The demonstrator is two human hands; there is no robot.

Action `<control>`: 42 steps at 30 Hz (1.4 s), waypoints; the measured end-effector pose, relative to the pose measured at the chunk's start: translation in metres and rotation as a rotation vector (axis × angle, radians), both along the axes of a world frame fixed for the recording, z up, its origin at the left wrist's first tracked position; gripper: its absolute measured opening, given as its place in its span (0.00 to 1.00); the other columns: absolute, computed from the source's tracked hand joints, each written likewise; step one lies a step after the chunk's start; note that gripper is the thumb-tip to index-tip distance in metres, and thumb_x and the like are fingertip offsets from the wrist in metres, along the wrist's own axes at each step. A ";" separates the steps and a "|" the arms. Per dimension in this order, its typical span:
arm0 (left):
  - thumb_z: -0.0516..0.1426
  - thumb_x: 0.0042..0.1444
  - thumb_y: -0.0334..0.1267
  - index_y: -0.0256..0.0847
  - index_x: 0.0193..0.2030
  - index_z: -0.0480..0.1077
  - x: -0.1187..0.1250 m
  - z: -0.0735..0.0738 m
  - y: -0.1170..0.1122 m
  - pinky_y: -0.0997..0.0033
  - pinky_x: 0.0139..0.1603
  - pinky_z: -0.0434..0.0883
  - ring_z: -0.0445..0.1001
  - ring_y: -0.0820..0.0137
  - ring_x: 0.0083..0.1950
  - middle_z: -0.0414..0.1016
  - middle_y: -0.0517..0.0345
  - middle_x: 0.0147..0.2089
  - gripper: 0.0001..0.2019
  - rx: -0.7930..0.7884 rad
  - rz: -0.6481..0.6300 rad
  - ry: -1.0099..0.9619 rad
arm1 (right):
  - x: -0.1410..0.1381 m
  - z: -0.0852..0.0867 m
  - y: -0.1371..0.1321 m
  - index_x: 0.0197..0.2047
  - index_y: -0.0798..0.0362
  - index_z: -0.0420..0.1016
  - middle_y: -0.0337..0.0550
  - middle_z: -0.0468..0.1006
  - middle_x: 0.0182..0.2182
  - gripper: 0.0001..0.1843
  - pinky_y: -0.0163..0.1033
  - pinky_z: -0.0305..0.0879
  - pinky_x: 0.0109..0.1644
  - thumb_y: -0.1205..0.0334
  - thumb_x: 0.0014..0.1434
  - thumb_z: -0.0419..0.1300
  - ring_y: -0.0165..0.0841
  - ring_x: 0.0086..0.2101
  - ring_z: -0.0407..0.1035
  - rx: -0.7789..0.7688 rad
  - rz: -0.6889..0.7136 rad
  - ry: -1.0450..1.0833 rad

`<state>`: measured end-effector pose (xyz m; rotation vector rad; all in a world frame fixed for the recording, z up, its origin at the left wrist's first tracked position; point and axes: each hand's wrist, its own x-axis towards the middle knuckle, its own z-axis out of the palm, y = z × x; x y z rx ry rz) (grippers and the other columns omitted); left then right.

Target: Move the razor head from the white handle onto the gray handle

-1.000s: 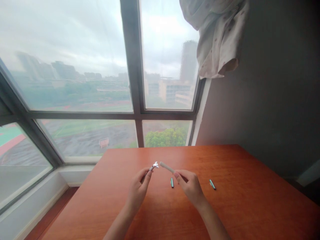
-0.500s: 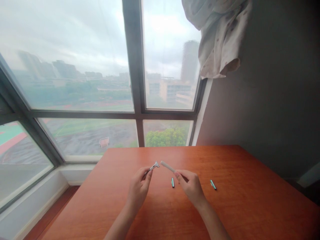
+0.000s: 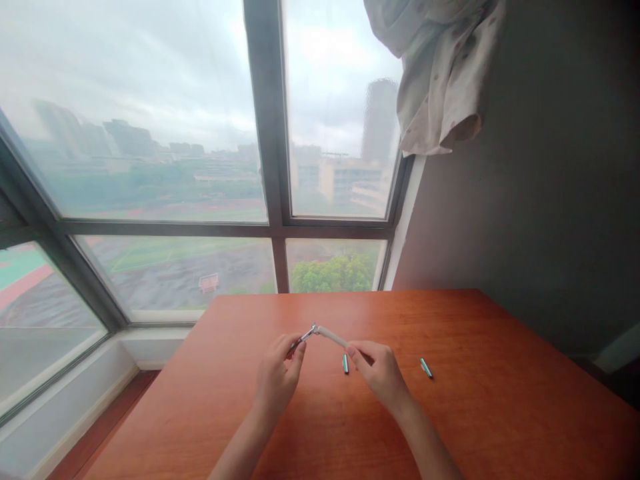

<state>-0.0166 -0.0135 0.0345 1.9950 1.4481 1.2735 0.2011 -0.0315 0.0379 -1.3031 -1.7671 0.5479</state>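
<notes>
My left hand (image 3: 280,371) pinches a slim silver razor handle (image 3: 309,333), its forked head pointing up and to the right. Between the thumb and fingers of my right hand (image 3: 379,372) is a pale, round-ended rod (image 3: 333,337), slanting up to the left. The rod's far tip meets the razor handle's head or sits right beside it; actual contact is hard to make out. Just left of my right hand, a green-and-white razor cartridge (image 3: 345,364) lies on the table. Another such cartridge (image 3: 426,368) rests farther right.
The reddish-brown wooden table (image 3: 225,407) spreads beneath both hands. Beyond its back edge stands a large window with a dark frame (image 3: 277,232). A bunched, spotted curtain (image 3: 440,87) hangs at upper right before a grey wall (image 3: 530,167).
The rod in my right hand has moved slightly left and down, closing the gap to the razor handle's head. My left hand and both cartridges have stayed nearly in place.
</notes>
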 end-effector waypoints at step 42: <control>0.48 0.63 0.43 0.42 0.40 0.70 0.005 -0.002 -0.004 0.69 0.37 0.69 0.71 0.65 0.34 0.72 0.54 0.33 0.12 0.039 -0.023 0.125 | 0.004 -0.003 0.002 0.27 0.55 0.78 0.38 0.68 0.18 0.24 0.32 0.52 0.26 0.50 0.65 0.50 0.30 0.22 0.62 -0.002 -0.029 0.038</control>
